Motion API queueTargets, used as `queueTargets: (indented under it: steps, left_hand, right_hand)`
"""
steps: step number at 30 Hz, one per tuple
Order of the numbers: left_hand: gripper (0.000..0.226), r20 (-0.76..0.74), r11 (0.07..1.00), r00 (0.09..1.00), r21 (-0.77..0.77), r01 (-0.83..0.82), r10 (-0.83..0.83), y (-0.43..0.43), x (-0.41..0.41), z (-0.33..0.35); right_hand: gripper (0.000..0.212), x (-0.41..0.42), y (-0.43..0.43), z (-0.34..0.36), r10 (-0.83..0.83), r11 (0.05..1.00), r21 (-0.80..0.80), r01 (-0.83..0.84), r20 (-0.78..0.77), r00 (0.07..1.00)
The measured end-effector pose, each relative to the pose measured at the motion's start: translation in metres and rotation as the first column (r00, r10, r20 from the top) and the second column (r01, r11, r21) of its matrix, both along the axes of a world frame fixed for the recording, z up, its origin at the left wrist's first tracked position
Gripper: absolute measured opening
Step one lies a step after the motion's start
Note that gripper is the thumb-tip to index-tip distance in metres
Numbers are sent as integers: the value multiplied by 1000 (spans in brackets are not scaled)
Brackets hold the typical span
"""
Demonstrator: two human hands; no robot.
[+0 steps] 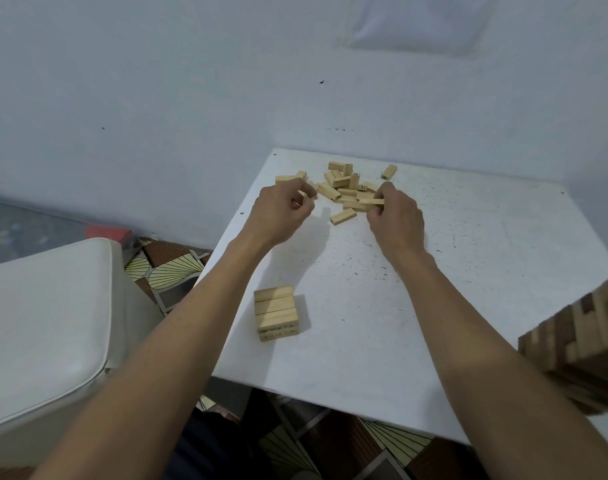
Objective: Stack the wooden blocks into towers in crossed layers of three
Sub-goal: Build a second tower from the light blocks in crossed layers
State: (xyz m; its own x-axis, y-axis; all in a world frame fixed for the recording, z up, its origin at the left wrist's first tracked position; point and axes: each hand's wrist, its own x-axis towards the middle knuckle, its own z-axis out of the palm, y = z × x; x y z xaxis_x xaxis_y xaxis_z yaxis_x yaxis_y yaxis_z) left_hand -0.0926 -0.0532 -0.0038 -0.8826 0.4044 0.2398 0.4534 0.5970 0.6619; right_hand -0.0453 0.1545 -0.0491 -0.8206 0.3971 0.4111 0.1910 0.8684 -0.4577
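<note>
Fingers of the right hand curl in a pinch on a flat block at the near edge of the loose pile; the left hand, fingers curled, appears to grip a second block at the pile's left; the step looks like gathering pieces for a new layer; the started tower stands well apart, nearer the person, on the white table; next, the blocks need carrying back and laying crosswise on its top row.

tall tower, right of pile: blurred, cut by frame edge | pile numerals: too small to read | block in left hand: mostly hidden by fingers
</note>
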Motion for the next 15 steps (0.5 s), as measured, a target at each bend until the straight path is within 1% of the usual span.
queueTargets:
  steps: [2,3,5,7,10,12,15]
  left_hand:
    - [15,30,1000,999,29,10,-11,2,6,3]
    - [14,48,999,999,44,16,-18,3,10,5]
    - [10,77,998,996,55,39,-43,7,19,10]
    - [10,67,997,995,43,68,-71,13,32,15]
    - [11,68,996,994,38,78,-81,21,56,20]
    - [9,104,996,991,36,84,-87,25,72,21]
    - [12,172,997,982,34,71,-76,31,97,18]
  right_hand:
    - [12,18,-8,10,31,967,-251,-42,-47,998]
    - [12,28,-12,14,44,940,-335,-64,-68,997]
    - [12,52,-20,22,63,899,-430,-89,-75,995]
    - [11,77,-27,24,96,865,-487,-125,-84,992]
    - [8,111,-31,21,135,838,-522,-157,-81,988]
    - [7,132,-31,18,132,825,-545,-149,-70,989]
    - [6,159,-26,16,129,814,-563,-142,-63,990]
